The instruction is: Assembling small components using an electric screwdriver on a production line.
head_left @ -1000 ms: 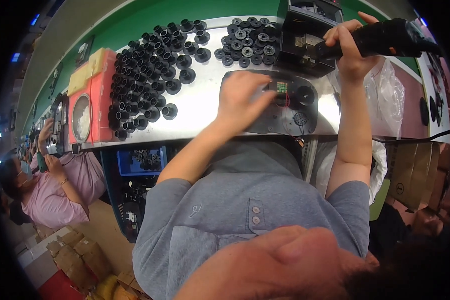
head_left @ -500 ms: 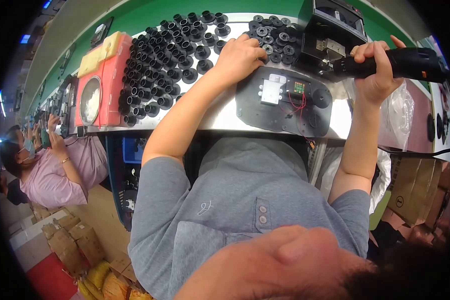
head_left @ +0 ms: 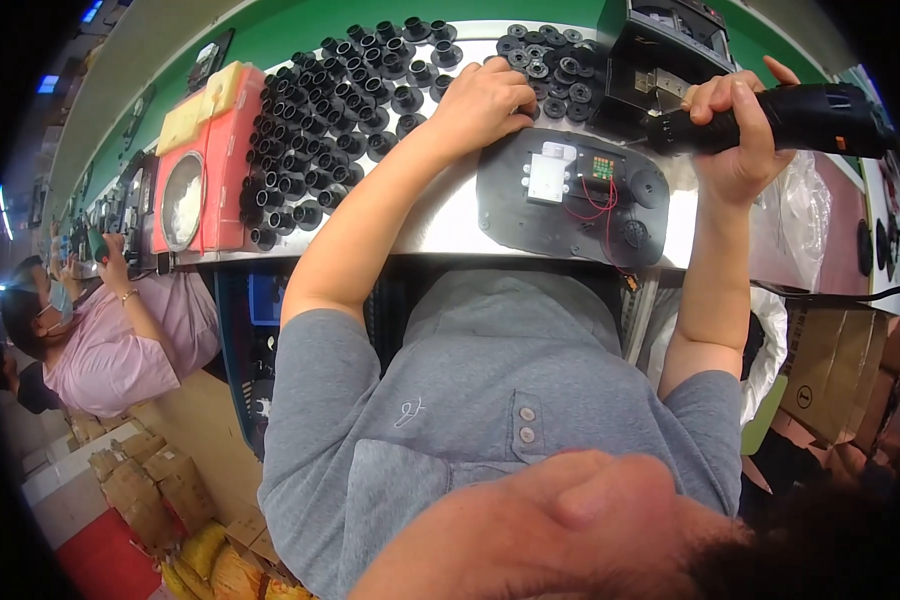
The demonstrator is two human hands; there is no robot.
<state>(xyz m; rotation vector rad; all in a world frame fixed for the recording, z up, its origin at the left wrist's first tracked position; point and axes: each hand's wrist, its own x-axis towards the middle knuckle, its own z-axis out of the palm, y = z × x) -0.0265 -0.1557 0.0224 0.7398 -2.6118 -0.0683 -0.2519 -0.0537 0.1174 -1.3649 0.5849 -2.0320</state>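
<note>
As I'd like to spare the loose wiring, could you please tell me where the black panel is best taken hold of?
I'd suggest gripping the black panel by its left edge, coming from the left: it appears to lie flat, and that rounded edge is free of wires, whereas the red wires trail over its right half from the circuit board.

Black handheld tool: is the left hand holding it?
No, the right hand grips the black tool, with the left hand beside the black discs.
</note>
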